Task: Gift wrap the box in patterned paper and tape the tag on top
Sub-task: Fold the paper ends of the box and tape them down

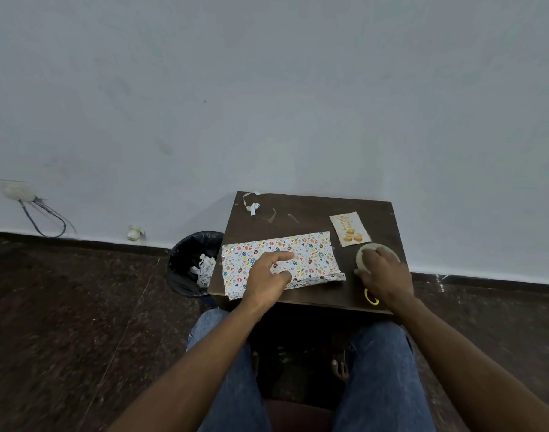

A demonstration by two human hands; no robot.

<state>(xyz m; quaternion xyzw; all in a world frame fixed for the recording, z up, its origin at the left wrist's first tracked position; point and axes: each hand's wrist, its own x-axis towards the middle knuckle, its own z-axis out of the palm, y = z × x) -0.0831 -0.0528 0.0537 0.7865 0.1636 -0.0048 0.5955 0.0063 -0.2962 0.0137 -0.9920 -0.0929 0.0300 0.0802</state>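
Under your left hand (268, 274), the box in patterned paper (282, 261) is pressed flat by spread fingers, likely so the wrap stays folded, while your right hand (383, 272) grips the tape roll (365, 255); the tag (348, 228) waits just beyond it.

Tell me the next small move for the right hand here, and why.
Probably lift the tape roll and pull a strip free. The right hand already grips the roll, while the left hand presses the patterned paper down over the box, so the fold seems ready for taping. The tag lies aside, untouched.
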